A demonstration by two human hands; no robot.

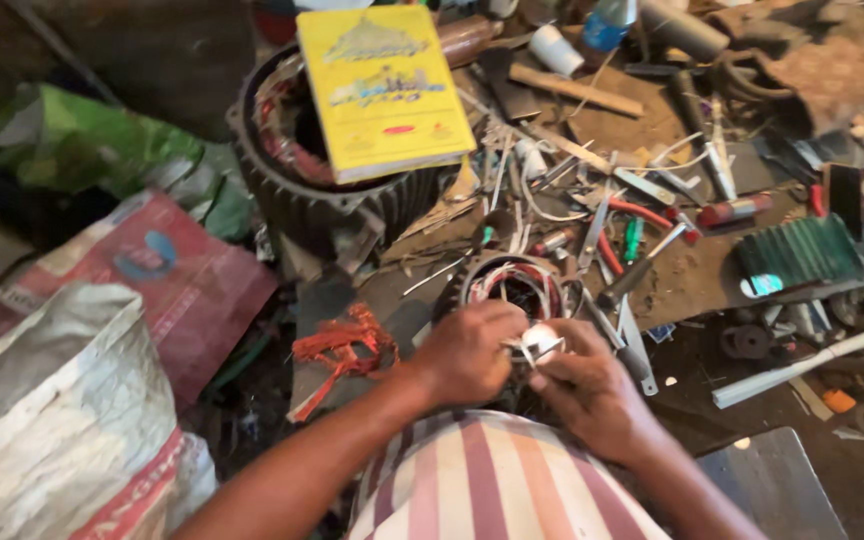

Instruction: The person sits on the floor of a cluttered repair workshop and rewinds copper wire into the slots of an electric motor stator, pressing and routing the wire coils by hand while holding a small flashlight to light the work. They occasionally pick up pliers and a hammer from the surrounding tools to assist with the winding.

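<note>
In the head view, the left hand [467,352] and the right hand [592,392] both pinch a small white strip [537,343] just over the one small motor stator [514,288] on the cluttered surface [692,275]. The strip could tear or slip between the coloured wires if the fingers pull unevenly. Counted: two stators, the larger [292,190] under one yellow book [384,88].

Tool clutter [642,230] crowding the bench; bare gap beside orange wire bundle [344,350]
</note>
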